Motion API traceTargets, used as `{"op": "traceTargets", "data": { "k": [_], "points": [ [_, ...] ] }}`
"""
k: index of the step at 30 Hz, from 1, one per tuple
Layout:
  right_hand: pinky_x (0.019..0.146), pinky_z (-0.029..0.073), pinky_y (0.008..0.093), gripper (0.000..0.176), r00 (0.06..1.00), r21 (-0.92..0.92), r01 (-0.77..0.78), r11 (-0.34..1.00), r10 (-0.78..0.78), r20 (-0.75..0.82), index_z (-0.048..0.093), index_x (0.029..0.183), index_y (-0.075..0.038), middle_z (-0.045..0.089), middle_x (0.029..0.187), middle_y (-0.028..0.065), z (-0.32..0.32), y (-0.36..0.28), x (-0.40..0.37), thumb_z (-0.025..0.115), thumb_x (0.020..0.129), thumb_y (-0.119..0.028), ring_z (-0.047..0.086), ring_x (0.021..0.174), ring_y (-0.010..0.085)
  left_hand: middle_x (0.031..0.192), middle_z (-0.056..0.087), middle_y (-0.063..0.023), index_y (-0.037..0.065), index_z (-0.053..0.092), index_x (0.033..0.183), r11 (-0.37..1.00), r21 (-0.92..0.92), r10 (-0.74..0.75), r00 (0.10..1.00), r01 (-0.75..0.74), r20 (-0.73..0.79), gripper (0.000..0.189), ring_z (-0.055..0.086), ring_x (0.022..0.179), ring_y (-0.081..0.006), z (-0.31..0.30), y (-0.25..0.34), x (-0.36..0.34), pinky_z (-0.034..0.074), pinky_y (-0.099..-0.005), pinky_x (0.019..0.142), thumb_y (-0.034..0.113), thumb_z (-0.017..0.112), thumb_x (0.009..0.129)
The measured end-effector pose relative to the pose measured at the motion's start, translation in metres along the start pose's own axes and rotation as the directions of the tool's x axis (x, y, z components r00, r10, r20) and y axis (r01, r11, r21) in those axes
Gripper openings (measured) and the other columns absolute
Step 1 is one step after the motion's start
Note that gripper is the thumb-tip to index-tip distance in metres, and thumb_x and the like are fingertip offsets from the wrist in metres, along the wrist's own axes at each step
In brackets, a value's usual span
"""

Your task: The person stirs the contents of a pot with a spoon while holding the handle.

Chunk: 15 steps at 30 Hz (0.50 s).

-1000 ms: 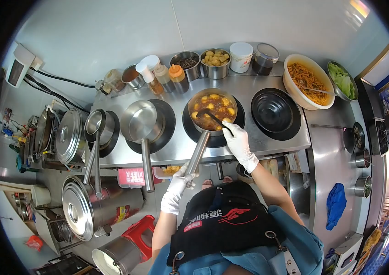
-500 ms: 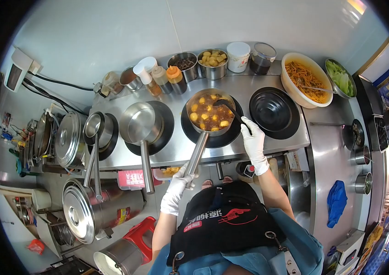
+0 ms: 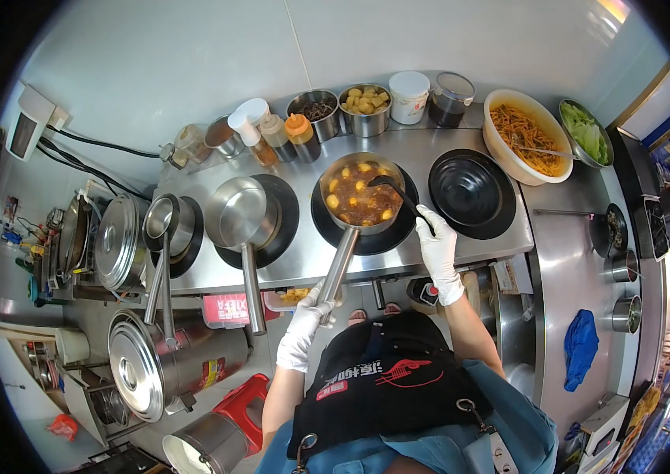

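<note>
A steel saucepan (image 3: 325, 219) on a round black burner plate holds brown broth (image 3: 354, 207) with several yellow chunks in it. My left hand (image 3: 309, 322), in a white glove, is wrapped around the pan's long handle (image 3: 340, 267) at its near end. In my right hand (image 3: 437, 246), also gloved, is the handle of a black cooking spoon (image 3: 407, 198). The spoon's head dips into the broth at the pan's right side, partly hidden there. Just right of the pan, a black bowl (image 3: 471, 188) rests on another burner plate.
A second saucepan (image 3: 242, 212) and a smaller pan (image 3: 183, 223) stand to the left, handles over the counter edge. Along the wall are squeeze bottles (image 3: 302, 136), a pot of potato-like chunks (image 3: 365, 101) and a lidded tub (image 3: 409, 97). Shredded orange food fills a large bowl (image 3: 506, 162) at right.
The yellow chunks have shifted in the broth, and fewer show at the surface. The spoon and my right hand have moved only slightly; my left hand keeps its hold on the handle.
</note>
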State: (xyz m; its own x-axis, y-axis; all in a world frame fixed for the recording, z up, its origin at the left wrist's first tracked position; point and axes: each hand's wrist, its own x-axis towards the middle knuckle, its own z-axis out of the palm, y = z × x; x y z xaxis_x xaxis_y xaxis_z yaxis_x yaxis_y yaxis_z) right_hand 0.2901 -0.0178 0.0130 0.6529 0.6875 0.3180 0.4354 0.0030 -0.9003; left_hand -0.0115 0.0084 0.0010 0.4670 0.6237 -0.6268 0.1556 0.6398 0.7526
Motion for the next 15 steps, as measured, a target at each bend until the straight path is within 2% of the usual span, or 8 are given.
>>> {"op": "traceTargets", "data": {
  "k": [15],
  "points": [
    [0.087,0.049,0.032,0.024,1.0,-0.024,-0.024,0.999,0.024,-0.003,0.066,0.107,0.001,0.067,0.104,0.0172,-0.0015,0.0069,-0.0011,0.063,0.084,-0.005,0.065,0.098,0.0263,0.098,0.068,-0.0081,0.013,0.036,0.143,1.0,-0.004,-0.003,1.0,0.003,0.002,0.061,0.057,0.058,-0.0103,0.0017,0.0036,-0.0027,0.05,-0.0231,0.053,0.006,0.059,0.086]
  ]
}}
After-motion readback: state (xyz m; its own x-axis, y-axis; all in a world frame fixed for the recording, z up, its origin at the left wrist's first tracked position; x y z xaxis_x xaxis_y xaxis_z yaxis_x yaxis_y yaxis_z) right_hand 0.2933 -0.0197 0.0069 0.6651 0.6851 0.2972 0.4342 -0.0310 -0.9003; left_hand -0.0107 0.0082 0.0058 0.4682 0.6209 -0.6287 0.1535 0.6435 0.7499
